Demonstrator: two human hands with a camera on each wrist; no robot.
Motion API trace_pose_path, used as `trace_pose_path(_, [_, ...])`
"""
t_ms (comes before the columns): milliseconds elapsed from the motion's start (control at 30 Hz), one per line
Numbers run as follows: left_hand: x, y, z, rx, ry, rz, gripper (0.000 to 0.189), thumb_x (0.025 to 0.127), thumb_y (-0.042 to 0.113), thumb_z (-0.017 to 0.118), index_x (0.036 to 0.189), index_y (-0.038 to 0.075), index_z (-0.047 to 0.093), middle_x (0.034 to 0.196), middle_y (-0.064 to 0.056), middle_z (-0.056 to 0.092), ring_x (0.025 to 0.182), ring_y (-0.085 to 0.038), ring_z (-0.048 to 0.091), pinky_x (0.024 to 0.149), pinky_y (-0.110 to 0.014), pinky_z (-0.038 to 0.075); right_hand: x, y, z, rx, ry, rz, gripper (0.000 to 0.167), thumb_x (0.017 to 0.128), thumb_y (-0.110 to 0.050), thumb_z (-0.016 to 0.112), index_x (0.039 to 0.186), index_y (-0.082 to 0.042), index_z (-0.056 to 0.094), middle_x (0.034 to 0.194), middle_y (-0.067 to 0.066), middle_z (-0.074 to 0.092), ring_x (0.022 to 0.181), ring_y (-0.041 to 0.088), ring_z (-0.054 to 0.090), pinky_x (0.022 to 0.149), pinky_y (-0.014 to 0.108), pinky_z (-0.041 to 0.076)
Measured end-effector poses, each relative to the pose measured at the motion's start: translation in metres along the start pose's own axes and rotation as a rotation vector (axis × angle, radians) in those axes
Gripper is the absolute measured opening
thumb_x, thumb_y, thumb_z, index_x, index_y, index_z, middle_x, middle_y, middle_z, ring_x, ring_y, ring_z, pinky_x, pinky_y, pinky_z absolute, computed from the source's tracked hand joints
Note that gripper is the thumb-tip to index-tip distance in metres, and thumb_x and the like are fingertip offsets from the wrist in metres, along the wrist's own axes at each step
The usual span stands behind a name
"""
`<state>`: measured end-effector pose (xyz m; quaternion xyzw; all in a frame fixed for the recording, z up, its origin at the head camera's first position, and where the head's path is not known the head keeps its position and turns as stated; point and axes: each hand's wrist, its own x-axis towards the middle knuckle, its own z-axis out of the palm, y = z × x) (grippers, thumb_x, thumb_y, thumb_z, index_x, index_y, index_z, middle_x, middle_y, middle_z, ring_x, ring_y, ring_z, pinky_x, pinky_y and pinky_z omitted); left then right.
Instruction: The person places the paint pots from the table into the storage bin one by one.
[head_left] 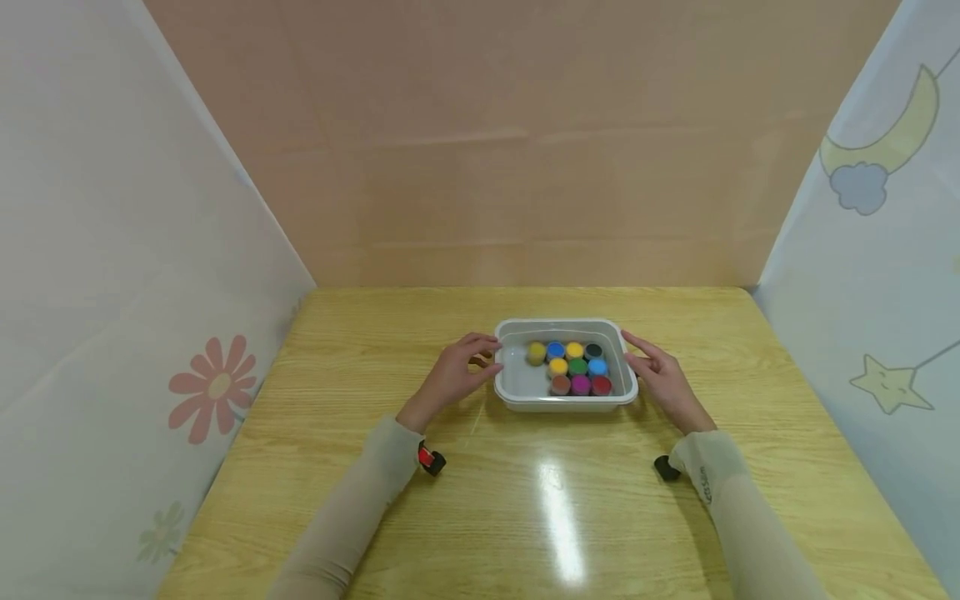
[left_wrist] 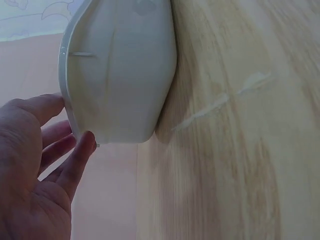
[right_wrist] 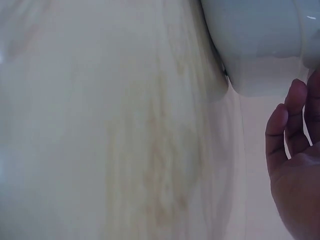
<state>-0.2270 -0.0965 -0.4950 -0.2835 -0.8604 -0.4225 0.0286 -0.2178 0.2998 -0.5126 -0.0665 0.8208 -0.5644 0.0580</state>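
Note:
A white plastic tub (head_left: 517, 385) stands on the wooden table with several small round pots, their lids coloured, inside it. Among them are a green-lidded pot (head_left: 577, 367) and a red-lidded pot (head_left: 602, 385). My left hand (head_left: 453, 371) holds the tub's left rim, thumb and fingers spread along it; the left wrist view shows this hand (left_wrist: 37, 160) against the tub's side wall (left_wrist: 125, 75). On the opposite side, my right hand (head_left: 663, 379) holds the right rim. In the right wrist view, some fingers of this hand (right_wrist: 300, 165) hang bent beside the tub, their far tips cut off.
The table (head_left: 375, 333) has a light wood surface with a bright reflection in front of the tub. A plain brownish backdrop (head_left: 487, 167) rises behind it. Patterned white sheets flank both sides, with a flower (head_left: 217, 386) on the left and a star (head_left: 891, 385) on the right.

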Motion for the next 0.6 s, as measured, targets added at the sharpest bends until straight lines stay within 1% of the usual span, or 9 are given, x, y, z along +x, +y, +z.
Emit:
trace_pose_path(100, [0.000,0.001,0.001,-0.011,0.010,-0.016,0.039,0.098,0.019,0.073,0.131,-0.002,0.067,0.137,-0.011,0.062,0.107,-0.026,0.071,0.091,-0.029,0.060,0.000,0.000,0.000,-0.014,-0.001,-0.020,0.059,0.109,-0.037,0.051,0.162,-0.017,0.035,0.132,0.032,0.064,0.098,-0.011,0.062,0.084,0.010,0.049])
trace_pose_path(200, [0.001,0.001,0.000,0.035,0.004,-0.020,0.040,0.099,0.022,0.072,0.132,0.000,0.067,0.138,-0.010,0.063,0.109,-0.024,0.071,0.091,-0.029,0.060,0.001,-0.002,-0.002,-0.040,-0.016,-0.045,0.057,0.110,-0.034,0.051,0.162,-0.015,0.035,0.128,0.033,0.066,0.097,-0.010,0.063,0.083,0.011,0.050])
trace_pose_path(233, [0.002,0.001,0.000,0.059,-0.002,-0.020,0.041,0.100,0.023,0.072,0.133,0.001,0.067,0.139,-0.009,0.063,0.110,-0.024,0.070,0.093,-0.030,0.060,0.002,-0.004,-0.003,-0.053,-0.022,-0.052,0.057,0.110,-0.033,0.051,0.162,-0.014,0.036,0.127,0.033,0.066,0.095,-0.009,0.064,0.083,0.012,0.051])
trace_pose_path(300, [0.003,0.003,-0.003,0.125,-0.028,-0.019,0.042,0.100,0.027,0.070,0.135,0.004,0.066,0.141,-0.007,0.063,0.117,-0.025,0.068,0.098,-0.035,0.058,0.002,-0.008,-0.006,-0.094,-0.037,-0.057,0.056,0.111,-0.032,0.050,0.162,-0.013,0.036,0.125,0.033,0.068,0.098,-0.009,0.066,0.085,0.012,0.052])
trace_pose_path(367, [0.003,0.002,-0.008,0.210,-0.061,-0.009,0.044,0.102,0.033,0.067,0.139,0.009,0.065,0.144,-0.005,0.062,0.126,-0.025,0.063,0.106,-0.041,0.054,0.002,-0.012,-0.010,-0.146,-0.050,-0.070,0.055,0.111,-0.031,0.050,0.161,-0.012,0.037,0.121,0.031,0.070,0.093,-0.005,0.068,0.083,0.017,0.055])
trace_pose_path(433, [0.002,0.001,-0.017,0.311,-0.097,-0.001,0.048,0.104,0.039,0.064,0.144,0.015,0.061,0.148,-0.003,0.060,0.134,-0.026,0.058,0.111,-0.046,0.050,0.002,-0.016,-0.014,-0.214,-0.052,-0.092,0.054,0.111,-0.029,0.049,0.160,-0.009,0.038,0.112,0.027,0.074,0.088,0.004,0.069,0.080,0.023,0.055])
trace_pose_path(500, [0.000,-0.002,-0.032,0.422,-0.127,0.018,0.051,0.104,0.044,0.060,0.149,0.019,0.057,0.152,-0.003,0.057,0.139,-0.028,0.054,0.114,-0.052,0.046,0.001,-0.019,-0.022,-0.314,-0.049,-0.113,0.054,0.112,-0.030,0.048,0.161,-0.009,0.037,0.109,0.022,0.074,0.090,0.016,0.070,0.078,0.030,0.055])
trace_pose_path(533, [-0.001,-0.005,-0.041,0.481,-0.135,0.026,0.053,0.105,0.045,0.059,0.151,0.021,0.054,0.154,-0.002,0.056,0.140,-0.028,0.053,0.114,-0.053,0.045,0.000,-0.021,-0.028,-0.371,-0.043,-0.125,0.055,0.112,-0.030,0.048,0.161,-0.009,0.036,0.109,0.020,0.074,0.092,0.023,0.069,0.079,0.034,0.056])
trace_pose_path(600, [-0.004,-0.010,-0.063,0.592,-0.137,0.037,0.056,0.104,0.046,0.058,0.155,0.023,0.050,0.157,-0.003,0.053,0.141,-0.030,0.052,0.115,-0.055,0.043,-0.004,-0.025,-0.042,-0.482,-0.038,-0.138,0.057,0.112,-0.031,0.047,0.163,-0.010,0.032,0.119,0.021,0.071,0.103,0.036,0.066,0.087,0.043,0.055])
